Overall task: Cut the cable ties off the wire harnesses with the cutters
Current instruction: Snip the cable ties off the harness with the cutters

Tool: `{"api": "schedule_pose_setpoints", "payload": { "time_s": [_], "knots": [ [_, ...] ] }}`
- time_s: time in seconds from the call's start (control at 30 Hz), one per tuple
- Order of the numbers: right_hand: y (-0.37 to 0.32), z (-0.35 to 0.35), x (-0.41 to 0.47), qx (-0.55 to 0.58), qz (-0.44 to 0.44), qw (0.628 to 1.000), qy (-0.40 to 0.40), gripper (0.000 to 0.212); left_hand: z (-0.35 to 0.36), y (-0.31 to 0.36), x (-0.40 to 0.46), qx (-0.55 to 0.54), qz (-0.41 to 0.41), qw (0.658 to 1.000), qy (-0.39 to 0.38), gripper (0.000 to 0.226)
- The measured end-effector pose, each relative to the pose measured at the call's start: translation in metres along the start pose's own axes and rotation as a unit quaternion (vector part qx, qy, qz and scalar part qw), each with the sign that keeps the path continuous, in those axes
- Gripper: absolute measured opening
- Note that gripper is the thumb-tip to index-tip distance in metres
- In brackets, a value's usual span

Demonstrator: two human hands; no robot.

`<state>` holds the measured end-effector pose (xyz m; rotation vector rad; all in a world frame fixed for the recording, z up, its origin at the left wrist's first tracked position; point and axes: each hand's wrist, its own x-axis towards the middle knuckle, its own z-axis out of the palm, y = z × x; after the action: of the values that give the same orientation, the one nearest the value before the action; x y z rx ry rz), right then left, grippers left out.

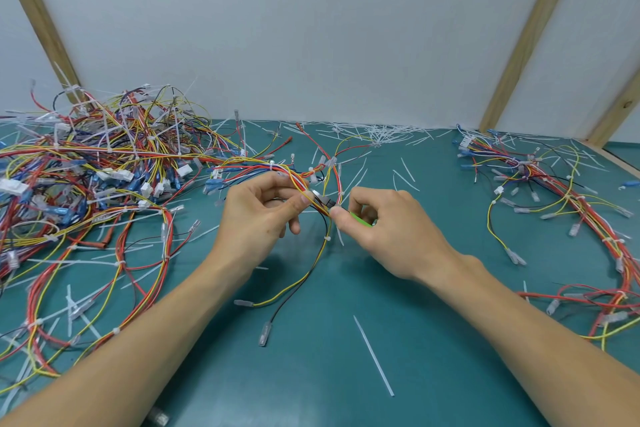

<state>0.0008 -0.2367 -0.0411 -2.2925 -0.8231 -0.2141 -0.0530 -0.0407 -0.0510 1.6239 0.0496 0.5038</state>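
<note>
- Head view: two bare hands work over a green mat in front of a white wall.
- The left hand has its fingers curled around a bunch of red, yellow and white wires, the wire harness, and holds it up just above the mat.
- The right hand has its fingers wrapped tight around the cutters. Only a bit of the green handle and the small metal tip show.
- The metal tip touches the wires right next to the left thumb. I cannot tell if the blades are on a tie yet, because the fingers hide that spot.
- A small white cable tie sits on the yellow and black wires that hang just below the cutters.
- A big pile of tangled harnesses lies to the left of the hands, with many white ties on it.
- A smaller bunch of harnesses lies to the right of the hands.
- Lots of cut tie bits lie on the mat near the hands and by the wall.
- The wires look light, thin and floppy, so I think they will bend and slip away if held loosely.
- The best place to hold is right beside a tie, so that spot stays steady for the blades.
- The ties look like thin hard plastic and should snap off easily.
- The wire skin is soft, so the blades could nick it.
</note>
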Motion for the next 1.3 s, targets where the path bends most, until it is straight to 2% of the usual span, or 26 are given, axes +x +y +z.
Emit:
{"api": "schedule_pose_setpoints", "payload": {
  "time_s": [0.17,0.23,0.3,0.37,0.47,0.57,0.6,0.73,0.83,1.07,1.2,1.3],
  "knots": [
    [0.002,0.001,0.001,-0.006,0.005,1.000,0.021,0.049,-0.002,0.000,0.001,-0.021,-0.005,1.000,-0.002,0.018],
    [0.003,0.000,0.003,0.024,0.028,0.998,0.043,0.052,-0.006,0.001,0.004,-0.047,-0.010,0.999,-0.004,0.010],
    [0.004,-0.002,0.005,0.112,0.069,0.990,0.054,0.052,-0.011,0.001,0.007,-0.081,-0.026,0.996,-0.001,0.008],
    [0.004,-0.004,0.007,0.231,0.115,0.965,0.041,0.050,-0.014,0.000,0.009,-0.114,-0.051,0.992,0.003,0.007],
    [0.005,-0.002,0.008,0.333,0.132,0.934,-0.001,0.033,-0.012,0.000,0.007,-0.146,-0.081,0.986,-0.009,0.013],
    [0.002,0.005,0.008,0.329,0.105,0.938,-0.005,0.005,-0.011,0.001,0.006,-0.160,-0.102,0.981,-0.036,0.009],
    [0.001,0.007,0.007,0.323,0.098,0.941,-0.002,0.003,-0.010,0.001,0.006,-0.160,-0.109,0.980,-0.046,0.006],
    [-0.004,0.010,0.005,0.292,0.081,0.953,0.004,0.013,-0.009,0.003,0.005,-0.164,-0.129,0.975,-0.074,0.006],
    [-0.004,0.008,0.005,0.286,0.077,0.955,0.005,0.012,-0.008,0.004,0.004,-0.157,-0.127,0.976,-0.078,0.010],
    [-0.005,0.010,0.005,0.306,0.069,0.949,0.014,0.012,0.001,0.007,-0.002,-0.023,-0.076,0.994,-0.080,0.038],
    [-0.005,0.013,0.005,0.304,0.066,0.950,0.030,0.014,0.004,0.005,-0.007,0.040,-0.065,0.991,-0.109,0.030],
    [-0.006,0.016,0.003,0.299,0.069,0.951,0.030,0.014,0.006,0.003,-0.008,0.040,-0.062,0.992,-0.103,0.016]
  ]
}}
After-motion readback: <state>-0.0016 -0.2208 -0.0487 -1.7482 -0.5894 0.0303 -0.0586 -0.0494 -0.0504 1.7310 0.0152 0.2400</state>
